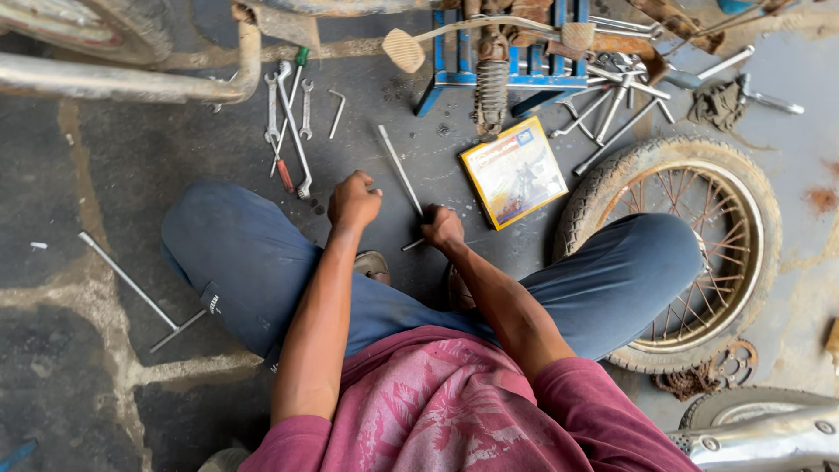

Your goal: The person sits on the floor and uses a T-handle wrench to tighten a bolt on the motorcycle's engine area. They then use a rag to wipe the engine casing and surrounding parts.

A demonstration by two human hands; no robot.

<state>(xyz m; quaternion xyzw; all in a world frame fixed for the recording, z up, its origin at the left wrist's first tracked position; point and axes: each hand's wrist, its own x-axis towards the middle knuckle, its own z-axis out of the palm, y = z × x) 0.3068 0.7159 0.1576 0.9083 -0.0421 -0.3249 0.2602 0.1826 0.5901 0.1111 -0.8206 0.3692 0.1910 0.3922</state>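
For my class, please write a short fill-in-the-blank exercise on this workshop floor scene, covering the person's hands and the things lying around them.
1. The right hand is closed around a long thin metal ____.
2. The yellow flat box lies on the floor just left of the spoked ____.
3. The wrenches lie in a group beyond the ____ hand.
4. The T-handle tool lies beside the person's left ____.

Missing words: rod; wheel; left; knee

Stained dark concrete floor (105, 166), daylit, under a blue metal stand (489, 80).
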